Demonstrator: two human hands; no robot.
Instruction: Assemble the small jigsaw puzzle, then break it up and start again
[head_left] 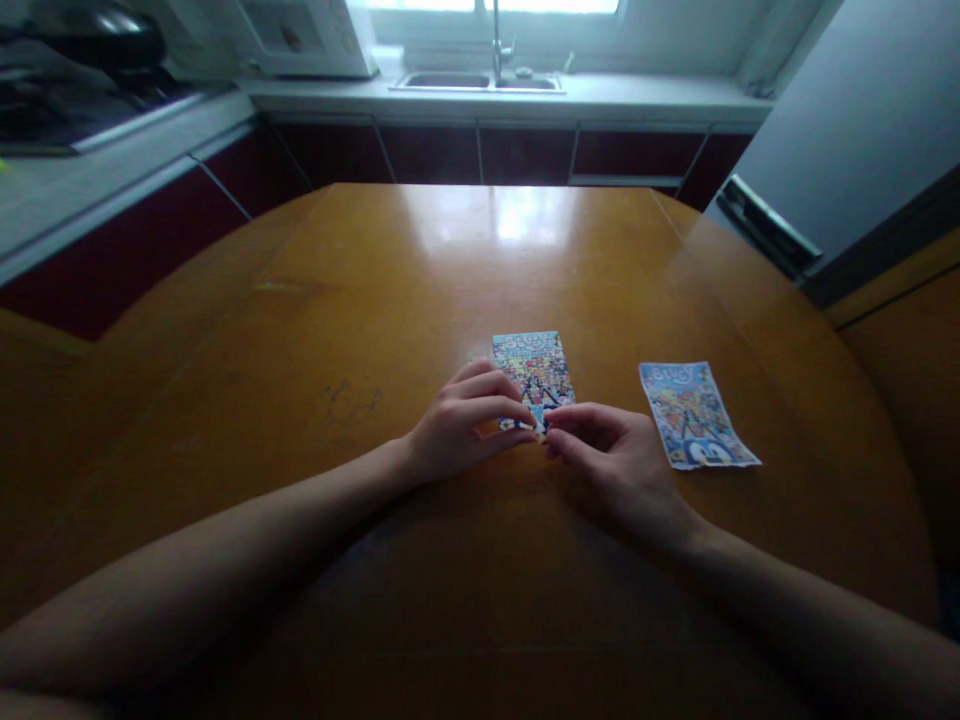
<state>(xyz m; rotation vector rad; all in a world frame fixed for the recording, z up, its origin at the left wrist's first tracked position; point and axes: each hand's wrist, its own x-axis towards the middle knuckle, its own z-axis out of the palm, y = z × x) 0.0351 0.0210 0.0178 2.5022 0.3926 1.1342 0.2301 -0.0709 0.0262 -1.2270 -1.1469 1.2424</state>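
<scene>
So, a small rectangular card with a busy multicoloured print (pixel 532 358) is laid flat on the glossy orange-brown wooden worktop (pixel 420 270), right in front of the body, probably so it can be reached by both hands at once. Its near left part is covered by the bare left hand (pixel 469 420), likely so it's kept from sliding around. Thumb and forefinger are brought close together at the near edge, and the same is done by the bare right hand (pixel 626 455) just beside. Whether either pinch is actually closed on the edge or on some tiny bit can't be told, it's too small and blurry.

A pale blue, slightly curled paper sheet with a similar print (pixel 686 405) is left off to the right, well clear of the fingers, maybe so it can be glanced at.

Direction-wise, the card's long axis is pointed away from the body, top end towards the metal double sink (pixel 493 88). The sheet is turned much the same, lettering at the far end, near end skewed rightwards
</scene>
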